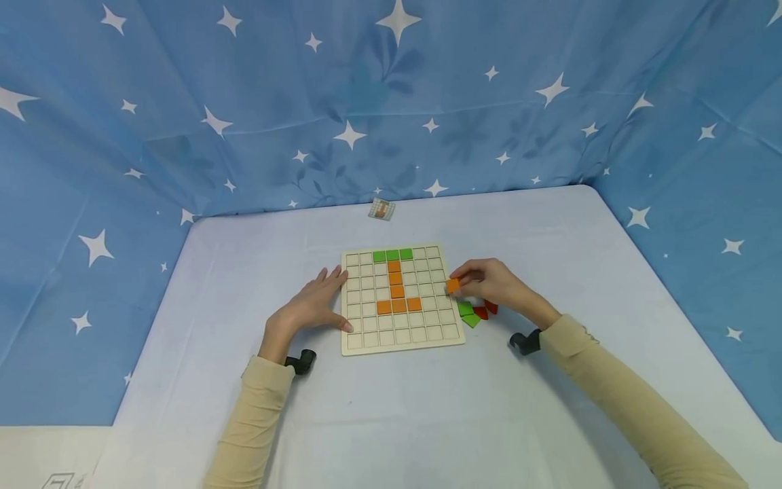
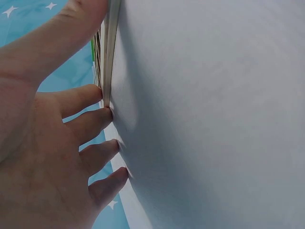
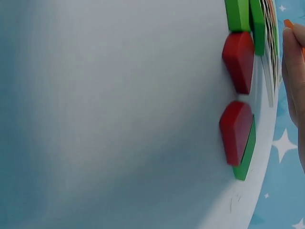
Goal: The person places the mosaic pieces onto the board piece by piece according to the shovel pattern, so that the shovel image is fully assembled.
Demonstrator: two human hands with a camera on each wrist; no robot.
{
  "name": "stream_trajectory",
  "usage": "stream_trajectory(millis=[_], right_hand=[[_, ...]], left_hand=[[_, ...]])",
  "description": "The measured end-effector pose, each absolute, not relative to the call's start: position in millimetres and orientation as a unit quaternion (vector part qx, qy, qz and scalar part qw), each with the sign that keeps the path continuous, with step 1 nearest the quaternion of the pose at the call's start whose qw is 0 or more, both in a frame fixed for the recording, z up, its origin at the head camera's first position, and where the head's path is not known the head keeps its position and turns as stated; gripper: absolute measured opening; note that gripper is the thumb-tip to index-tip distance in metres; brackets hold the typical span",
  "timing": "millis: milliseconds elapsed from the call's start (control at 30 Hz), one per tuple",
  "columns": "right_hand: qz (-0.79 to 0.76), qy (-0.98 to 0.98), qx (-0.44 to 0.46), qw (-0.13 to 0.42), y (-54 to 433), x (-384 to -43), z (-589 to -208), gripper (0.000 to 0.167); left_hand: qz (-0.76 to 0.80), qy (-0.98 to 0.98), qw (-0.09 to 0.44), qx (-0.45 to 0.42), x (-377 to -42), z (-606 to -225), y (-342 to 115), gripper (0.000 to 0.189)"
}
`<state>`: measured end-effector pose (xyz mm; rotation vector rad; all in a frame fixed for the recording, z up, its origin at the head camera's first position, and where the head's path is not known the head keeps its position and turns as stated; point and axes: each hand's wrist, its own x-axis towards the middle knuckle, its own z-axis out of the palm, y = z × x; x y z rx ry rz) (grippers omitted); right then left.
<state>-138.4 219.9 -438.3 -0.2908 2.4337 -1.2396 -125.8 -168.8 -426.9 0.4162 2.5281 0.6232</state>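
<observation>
1. We are keeping our two hands apart, one on each side of the board [image 1: 427, 334], which is lying flat on the white table [image 1: 427, 414].
2. With our left hand [image 1: 311, 303], we are spreading our fingers wide and touching the board's left edge.
3. With our right hand [image 1: 493, 282], we are pinching one orange tile [image 1: 452, 286] by the board's right edge. We cannot tell if it is touching the board.
4. We are seeing nine squares already on the board: three green squares [image 1: 393, 255] in a row at the top, and six orange squares [image 1: 397, 291] making a post with a flat foot.
5. We are guessing that a good part is done, but the pinched tile is not in a spot yet.
6. Green pieces [image 1: 471, 320] and red pieces [image 1: 480, 313] are waiting loose just beside the board, so we are thinking more is left.
7. A little card [image 1: 381, 209] is lying behind the board, too small for us to see well.
</observation>
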Motion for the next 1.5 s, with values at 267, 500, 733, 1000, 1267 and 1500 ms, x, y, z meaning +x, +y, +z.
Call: stream_trajectory(millis=[267,500,733,1000,1267,1500], right_hand=[[-0.443,0.866,-0.103,0.209,209.2,-134.4,-437.0,0.030],[-0.442,0.863,-0.113,0.218,201.5,-132.2,-438.0,0.032],[-0.439,0.859,-0.133,0.228,193.9,-129.7,-438.6,0.033],[-0.438,0.857,-0.151,0.224,183.2,-127.4,-435.3,0.029],[-0.443,0.849,-0.170,0.232,173.0,-124.9,-439.0,0.026],[-0.442,0.845,-0.201,0.224,165.0,-123.4,-437.6,0.027]], left_hand=[[0.225,0.928,0.253,0.153,-127.6,-427.6,-169.0,0.121],[0.225,0.929,0.249,0.155,-128.2,-430.5,-170.5,0.121],[0.228,0.927,0.254,0.154,-127.5,-428.9,-170.5,0.121],[0.230,0.926,0.257,0.152,-128.5,-428.7,-171.1,0.120],[0.231,0.926,0.258,0.151,-126.8,-429.3,-170.9,0.120],[0.229,0.927,0.255,0.152,-127.2,-425.8,-170.0,0.120]])
